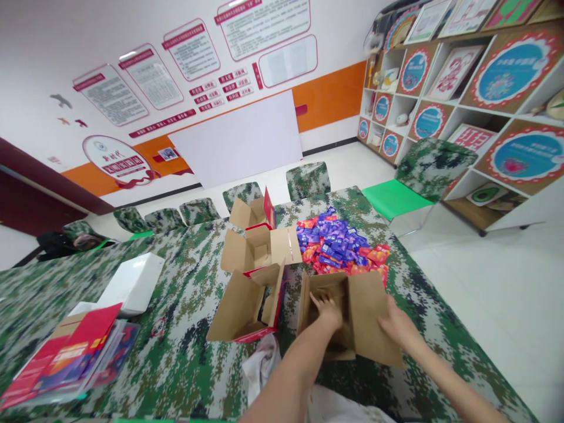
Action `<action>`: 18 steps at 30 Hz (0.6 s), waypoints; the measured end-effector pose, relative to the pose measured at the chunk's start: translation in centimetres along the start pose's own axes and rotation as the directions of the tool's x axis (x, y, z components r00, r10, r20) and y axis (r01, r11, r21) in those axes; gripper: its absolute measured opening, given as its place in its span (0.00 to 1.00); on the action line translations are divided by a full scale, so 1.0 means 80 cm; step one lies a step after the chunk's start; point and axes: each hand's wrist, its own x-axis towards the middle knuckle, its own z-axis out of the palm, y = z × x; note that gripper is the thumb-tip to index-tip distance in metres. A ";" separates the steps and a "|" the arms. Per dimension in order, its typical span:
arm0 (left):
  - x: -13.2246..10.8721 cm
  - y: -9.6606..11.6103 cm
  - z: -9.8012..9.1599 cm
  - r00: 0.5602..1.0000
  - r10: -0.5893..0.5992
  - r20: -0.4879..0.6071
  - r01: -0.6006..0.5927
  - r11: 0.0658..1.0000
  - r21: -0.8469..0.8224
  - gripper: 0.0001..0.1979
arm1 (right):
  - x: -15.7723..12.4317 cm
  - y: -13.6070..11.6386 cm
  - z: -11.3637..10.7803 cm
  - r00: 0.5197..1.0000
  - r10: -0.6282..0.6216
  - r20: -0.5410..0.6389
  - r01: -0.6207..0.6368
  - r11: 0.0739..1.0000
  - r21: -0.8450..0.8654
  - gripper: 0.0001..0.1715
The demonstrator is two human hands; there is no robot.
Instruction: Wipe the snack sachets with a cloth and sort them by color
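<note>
An open cardboard box (373, 317) stands right in front of me on the table, its flaps folded out. My left hand (326, 310) reaches down inside it with fingers apart, near the far left inner wall, and I see nothing in that hand. At the right edge of the same box, my right hand (394, 322) grips the outspread flap; part of its fingers is hidden behind the cardboard. Just beyond the box lies a heap of small purple and red packets (337, 241).
Left of my box stand several more open boxes: a near one (233, 308), a middle one (235, 249) and a far one (241, 212). A white box (132, 283) and red folders (73, 352) lie farther left on the camouflage tablecloth (185, 352). Chairs (308, 179) line the table.
</note>
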 end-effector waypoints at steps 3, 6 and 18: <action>0.002 -0.002 0.026 0.985 0.058 -0.165 -0.063 0.998 -0.028 0.34 | -0.002 0.004 0.002 1.000 0.006 0.013 -0.006 1.000 0.021 0.29; 0.005 -0.015 0.049 0.953 0.180 -0.243 -0.190 0.982 -0.018 0.34 | -0.003 0.008 0.002 0.999 0.030 0.034 -0.030 0.999 0.010 0.31; 0.010 -0.019 0.060 0.936 0.127 -0.328 -0.127 0.992 0.022 0.35 | 0.001 -0.091 0.043 0.856 -0.384 -0.347 0.241 0.889 -0.389 0.35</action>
